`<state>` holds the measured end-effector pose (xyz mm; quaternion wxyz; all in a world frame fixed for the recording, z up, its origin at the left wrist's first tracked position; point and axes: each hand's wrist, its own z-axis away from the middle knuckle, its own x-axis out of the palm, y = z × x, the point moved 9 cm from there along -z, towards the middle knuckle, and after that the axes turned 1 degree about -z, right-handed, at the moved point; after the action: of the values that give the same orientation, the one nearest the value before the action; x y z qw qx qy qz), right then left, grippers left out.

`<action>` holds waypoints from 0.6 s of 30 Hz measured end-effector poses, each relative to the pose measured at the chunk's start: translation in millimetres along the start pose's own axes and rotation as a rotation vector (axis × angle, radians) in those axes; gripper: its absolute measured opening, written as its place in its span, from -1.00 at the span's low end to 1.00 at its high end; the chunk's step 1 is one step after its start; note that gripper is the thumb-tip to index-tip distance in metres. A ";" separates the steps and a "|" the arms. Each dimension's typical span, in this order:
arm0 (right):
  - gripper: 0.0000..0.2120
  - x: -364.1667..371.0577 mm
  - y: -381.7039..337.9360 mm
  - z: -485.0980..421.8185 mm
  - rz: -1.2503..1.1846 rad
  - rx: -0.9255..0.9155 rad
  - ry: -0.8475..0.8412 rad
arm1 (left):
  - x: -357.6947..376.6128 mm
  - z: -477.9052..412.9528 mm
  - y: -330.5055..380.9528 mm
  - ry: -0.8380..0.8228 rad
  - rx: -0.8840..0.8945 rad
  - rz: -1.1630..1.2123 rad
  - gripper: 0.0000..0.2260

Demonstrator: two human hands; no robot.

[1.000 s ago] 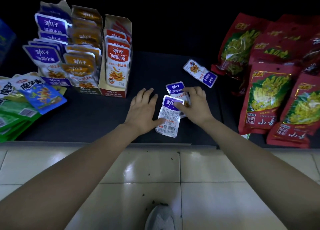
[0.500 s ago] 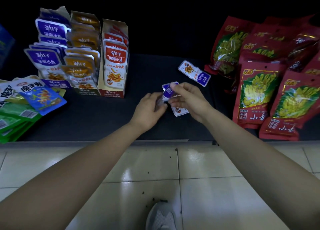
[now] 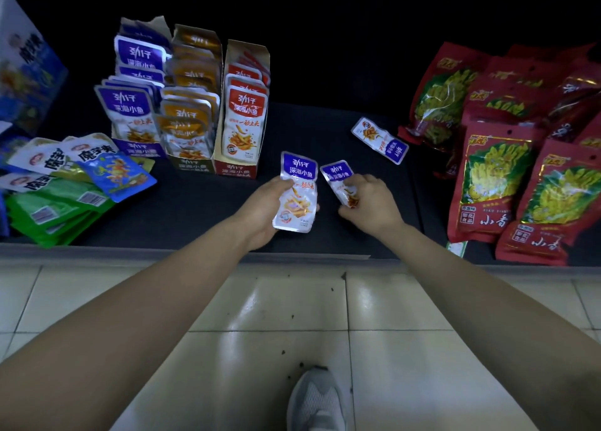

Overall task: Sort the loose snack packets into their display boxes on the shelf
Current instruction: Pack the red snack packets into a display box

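Gripping a purple packet (image 3: 297, 196) in the left hand (image 3: 260, 213), pinching a second packet (image 3: 336, 178) in the right hand (image 3: 372, 203); stack both, headers aligned, then slot upright into the far-left purple box (image 3: 138, 149).

- Three display boxes (image 3: 192, 163) side by side, back left on shelf (image 3: 195, 217).
- Held packets (image 3: 296, 200) in front of them.
- Loose packet (image 3: 380, 139) further right, beside large snack bags (image 3: 497, 177).
- Packet pile (image 3: 65, 190) far left.

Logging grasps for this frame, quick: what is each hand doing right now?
Left hand: holds a purple-topped snack packet, fingers curled round it.
Right hand: pinches a second purple-topped packet by its lower end.
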<state>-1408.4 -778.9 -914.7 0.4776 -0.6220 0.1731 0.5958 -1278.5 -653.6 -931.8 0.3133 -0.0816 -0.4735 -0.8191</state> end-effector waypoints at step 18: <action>-0.67 29.3 4.6 14.5 -0.730 0.489 0.056 | -62.6 46.3 11.5 0.237 0.020 -0.126 -0.85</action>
<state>-1413.6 -759.1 -940.6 0.7850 -0.5270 0.0906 0.3127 -1229.8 -592.1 -925.4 0.3158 0.0491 -0.4454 -0.8364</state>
